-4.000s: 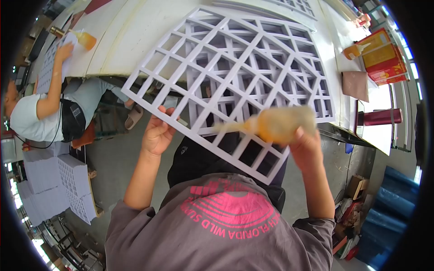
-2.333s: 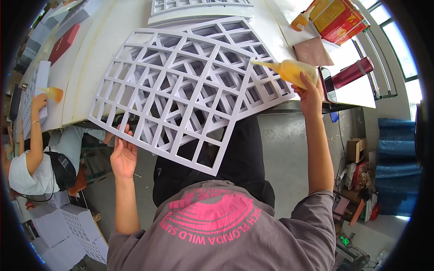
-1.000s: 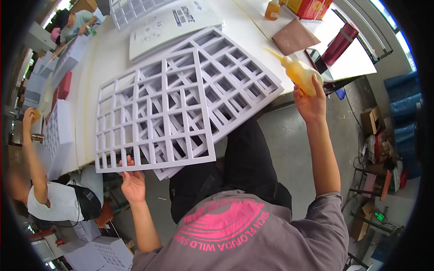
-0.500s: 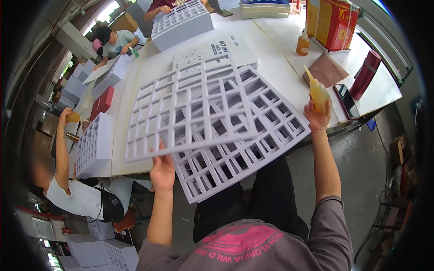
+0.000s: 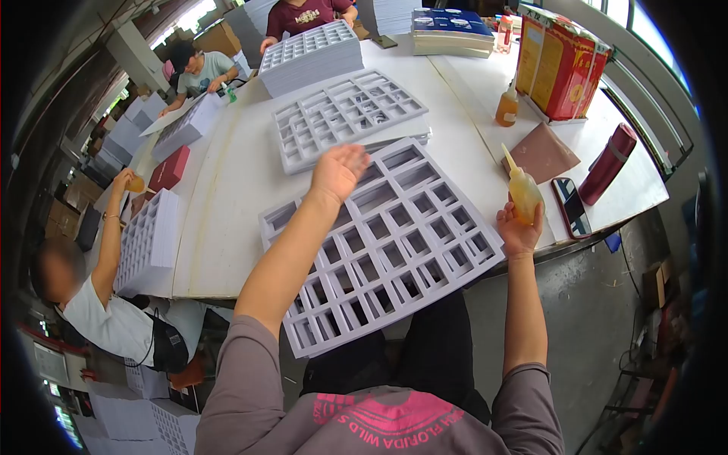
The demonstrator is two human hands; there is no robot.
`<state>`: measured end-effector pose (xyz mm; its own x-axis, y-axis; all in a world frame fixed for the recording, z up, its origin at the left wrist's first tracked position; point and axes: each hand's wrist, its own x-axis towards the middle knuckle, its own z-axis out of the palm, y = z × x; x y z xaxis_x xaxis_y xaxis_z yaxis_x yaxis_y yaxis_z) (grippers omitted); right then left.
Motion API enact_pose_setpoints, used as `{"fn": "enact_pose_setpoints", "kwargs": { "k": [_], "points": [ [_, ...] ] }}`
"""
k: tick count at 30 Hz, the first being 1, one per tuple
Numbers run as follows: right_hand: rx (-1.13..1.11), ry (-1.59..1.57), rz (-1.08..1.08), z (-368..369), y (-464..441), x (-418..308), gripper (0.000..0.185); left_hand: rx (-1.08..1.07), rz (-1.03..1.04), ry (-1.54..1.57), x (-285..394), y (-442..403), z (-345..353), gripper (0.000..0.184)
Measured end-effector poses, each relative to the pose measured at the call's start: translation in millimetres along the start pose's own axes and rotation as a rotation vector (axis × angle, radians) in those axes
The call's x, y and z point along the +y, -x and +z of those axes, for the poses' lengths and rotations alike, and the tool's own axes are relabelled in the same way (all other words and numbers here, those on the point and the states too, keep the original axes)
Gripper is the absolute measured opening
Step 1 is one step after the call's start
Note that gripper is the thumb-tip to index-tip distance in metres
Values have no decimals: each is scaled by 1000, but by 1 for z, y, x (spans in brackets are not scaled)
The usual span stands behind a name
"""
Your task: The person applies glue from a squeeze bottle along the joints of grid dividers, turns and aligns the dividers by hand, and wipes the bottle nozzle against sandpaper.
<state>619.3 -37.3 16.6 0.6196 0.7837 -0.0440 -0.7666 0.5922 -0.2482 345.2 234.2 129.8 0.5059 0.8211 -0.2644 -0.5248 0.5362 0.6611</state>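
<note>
At the near edge of the bench (image 5: 220, 227), the stacked lattice panels (image 5: 383, 243) are laid; they are judged light, stiff but fragile at the bars, and best gripped by the rim. The soft-looking bottle (image 5: 525, 191) is held nozzle up in the curled fingers of the right hand (image 5: 522, 233). Beyond, the left hand (image 5: 339, 174) is extended, its fingers loosely open with nothing held, near the far lattice panel (image 5: 341, 114).

Left grip (image 5: 338, 176) outstretched, right grip (image 5: 520, 236) curled

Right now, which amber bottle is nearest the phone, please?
The bottle in the right hand, beside the phone; another stands by the red box, a third is in a co-worker's hand.
</note>
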Motion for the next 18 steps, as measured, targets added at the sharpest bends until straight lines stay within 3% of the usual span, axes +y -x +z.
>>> {"fn": "enact_pose_setpoints", "kwargs": {
  "k": [3,5,8,10,14,18],
  "points": [
    [-45,-2,20,-9,-5,-2,58,-365,-196,-266,-17,70,44,34],
    [-79,-4,48,-14,-7,-3,58,-596,-177,-369,-16,122,77,33],
    [-43,15,42,-4,-3,-1,56,-1066,-86,-252,0,197,114,46],
    [-118,9,68,-17,-10,-6,57,-1285,-74,17,12,248,129,40],
    [-200,19,136,-35,-17,-12,60,-1505,-67,225,30,303,138,43],
    [-300,14,147,-40,-19,-13,60,-1561,-51,237,34,321,134,45]
  ]
}}
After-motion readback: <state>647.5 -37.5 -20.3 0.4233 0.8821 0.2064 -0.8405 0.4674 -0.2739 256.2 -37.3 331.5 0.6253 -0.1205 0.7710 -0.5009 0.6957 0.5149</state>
